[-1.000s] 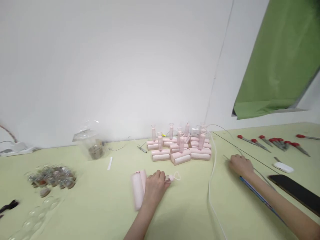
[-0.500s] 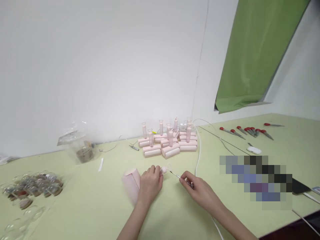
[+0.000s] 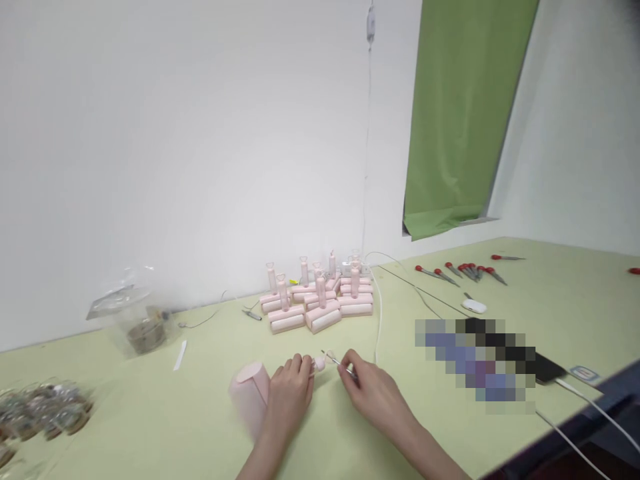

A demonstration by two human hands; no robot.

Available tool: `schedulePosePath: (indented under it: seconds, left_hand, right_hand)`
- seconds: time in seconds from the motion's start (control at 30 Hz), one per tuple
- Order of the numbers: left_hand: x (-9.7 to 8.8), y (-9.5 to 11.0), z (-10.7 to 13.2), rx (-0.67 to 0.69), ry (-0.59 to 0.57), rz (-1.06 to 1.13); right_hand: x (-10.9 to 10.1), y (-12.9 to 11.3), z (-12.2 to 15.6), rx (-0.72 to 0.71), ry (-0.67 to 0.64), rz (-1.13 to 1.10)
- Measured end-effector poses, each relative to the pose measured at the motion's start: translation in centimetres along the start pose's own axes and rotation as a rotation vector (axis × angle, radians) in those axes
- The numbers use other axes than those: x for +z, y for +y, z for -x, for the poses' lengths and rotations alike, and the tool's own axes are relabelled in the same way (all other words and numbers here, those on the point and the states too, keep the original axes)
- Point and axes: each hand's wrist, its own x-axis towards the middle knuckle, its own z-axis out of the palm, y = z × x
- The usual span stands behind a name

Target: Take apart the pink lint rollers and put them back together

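Note:
My left hand (image 3: 291, 392) is wrapped round the narrow clear tube of a pink roll-shaped piece (image 3: 249, 393). The pink body lies to the left of that wrist, and the tube points right. At the tube's end, a small pale pink cap (image 3: 319, 363) sticks out past my fingers, with a thin loop beyond it. My right hand (image 3: 373, 388) pinches a slim metal tool (image 3: 336, 361) with a pointed tip; its exact kind is unclear. The tip is at the loop, but I cannot tell whether they touch.
Several similar pink pieces (image 3: 323, 315) with upright tubes stand by the wall. Red-tipped tools (image 3: 470, 270), a white case (image 3: 474, 306) and a black phone (image 3: 547, 367) are at right. A plastic bag (image 3: 143, 320) and glass domes (image 3: 45, 410) sit left. A white cable (image 3: 379, 320) runs behind.
The view has swung right, so the surroundings shift left. The tool in my right hand has come closer to the cap, its tip now at the loop. My left hand keeps its hold.

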Motion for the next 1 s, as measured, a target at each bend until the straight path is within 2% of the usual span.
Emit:
schedulePosePath:
  seconds: [0.1, 0.2, 0.3, 0.43, 0.57, 0.67, 0.8, 0.87, 0.93, 1.0]
  left_hand:
    - [0.2, 0.5, 0.3, 0.046, 0.019, 0.021]
    - [0.7, 0.3, 0.5, 0.046, 0.011, 0.028]
    - [1.0, 0.0, 0.6, 0.025, -0.038, 0.008]
    - [0.9, 0.4, 0.5, 0.064, -0.117, 0.054]
    - [0.2, 1.0, -0.1, 0.034, -0.148, 0.209]
    - [-0.2, 1.1, -0.7, -0.007, -0.226, 0.282]
    - [-0.6, 1.2, -1.4, 0.070, -0.383, 0.258]
    - [-1.0, 0.7, -1.6, 0.078, -0.397, 0.327]
    - [-1.5, -0.5, -1.6, 0.007, -0.352, 0.410]
    - [-1.8, -2.6, -1.2, -0.190, -0.306, 0.407]
  right_hand:
    - [0.8, -0.3, -1.4, -0.054, 0.000, -0.013]
    - [1.8, -0.3, -2.9, -0.045, 0.018, 0.024]
    - [2.9, 0.2, -4.2, -0.059, 0.010, 0.042]
    - [3.4, 1.8, -5.5, -0.157, -0.074, 0.009]
    - [2.3, 3.6, -7.0, -0.174, -0.077, 0.019]
    - [1.3, 4.8, -7.9, -0.177, -0.117, 0.075]
    - [0.5, 6.2, -8.1, -0.192, -0.229, 0.162]
    - [0.0, 6.8, -8.0, -0.165, -0.256, 0.211]
    - [-1.0, 7.4, -7.9, -0.112, -0.271, 0.255]
    - [-2.3, 8.1, -7.8, -0.048, -0.280, 0.294]
